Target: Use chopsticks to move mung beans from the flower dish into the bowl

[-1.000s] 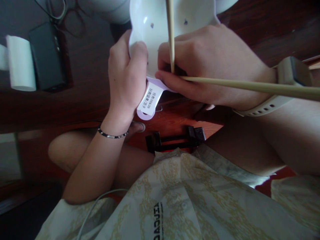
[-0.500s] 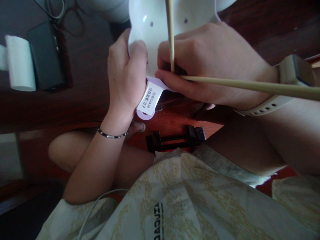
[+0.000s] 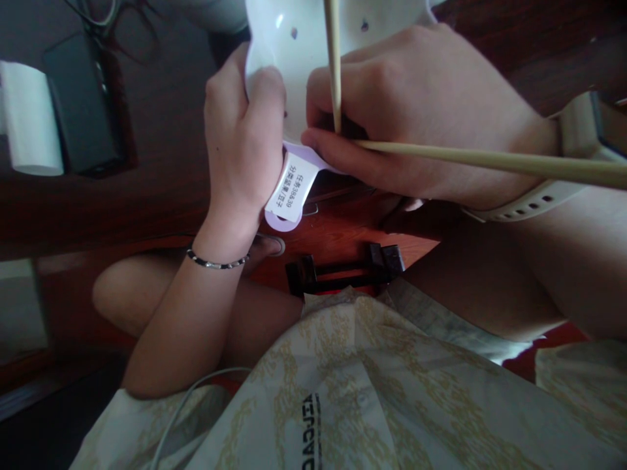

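A white bowl [image 3: 306, 91] with a wavy rim and a lavender handle [image 3: 283, 223] reaches past the top of the view. Its handle has a hole and carries a white printed label [image 3: 292, 186]. My left hand [image 3: 247, 130] grips the bowl at its left side, thumb over the rim. Two pale wooden chopsticks [image 3: 470, 155] are in my right hand [image 3: 392, 111], whose fingers are closed over the bowl's near edge. One stick points up, the other lies across the wrist; their far ends are out of view. Small dark spots [image 3: 294, 32] show inside the bowl; I cannot tell whether they are loose or printed.
At the left of the dark wooden table [image 3: 161, 150] are a white roll [image 3: 34, 124] and a black box [image 3: 83, 104], with cables behind. Part of a pale rounded object [image 3: 215, 13] shows at the top. Below, a black bracket-like thing [image 3: 345, 271] is near my legs.
The bowl and my left hand have shifted slightly up and left in the view. My right hand has risen a little with the chopsticks; both grips look the same.
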The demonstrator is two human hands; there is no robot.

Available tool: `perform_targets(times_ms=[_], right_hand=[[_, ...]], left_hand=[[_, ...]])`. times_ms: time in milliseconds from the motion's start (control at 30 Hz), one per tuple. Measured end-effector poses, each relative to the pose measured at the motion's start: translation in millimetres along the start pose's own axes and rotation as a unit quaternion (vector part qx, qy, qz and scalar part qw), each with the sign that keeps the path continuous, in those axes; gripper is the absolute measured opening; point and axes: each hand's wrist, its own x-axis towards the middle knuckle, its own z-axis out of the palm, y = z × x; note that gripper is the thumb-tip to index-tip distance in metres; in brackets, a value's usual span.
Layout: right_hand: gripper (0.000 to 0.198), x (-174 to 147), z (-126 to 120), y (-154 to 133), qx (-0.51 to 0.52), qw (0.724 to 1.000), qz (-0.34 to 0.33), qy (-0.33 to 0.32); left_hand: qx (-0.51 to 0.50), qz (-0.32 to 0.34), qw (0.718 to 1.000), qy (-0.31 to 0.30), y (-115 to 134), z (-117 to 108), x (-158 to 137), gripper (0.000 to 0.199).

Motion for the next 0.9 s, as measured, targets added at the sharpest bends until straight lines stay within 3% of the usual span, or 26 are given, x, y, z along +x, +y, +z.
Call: perform_targets(times_ms=[200,367,500,667,900], right_hand=[[0.053,0.9,0.8,0.5,0.002,1.000,-0.002,-0.005],[0.064,0.5,1.0,2.7,0.011,1.000,-0.006,-0.011],[0.058,-1.6,0.6,4.4,0.042,0.999,0.000,-0.013],[0.061,-1.0,-0.2,2.1,0.031,0.999,0.022,-0.025],[0.050,1.4,-1.0,0.1,0.004,1.000,0.002,-0.021]], left_hand=[[-0.024,0.096,0.994,-0.051,-11.6,-5.8,4.6,0.036],[-0.043,0.101,0.992,-0.064,-33.9,-6.9,16.0,0.033],[-0.046,0.110,0.991,-0.052,-43.7,-4.8,20.8,0.029],[-0.040,0.121,0.990,-0.059,-35.1,-4.5,15.7,0.032],[-0.022,0.061,0.998,-0.026,-14.2,-2.5,3.8,0.027]])
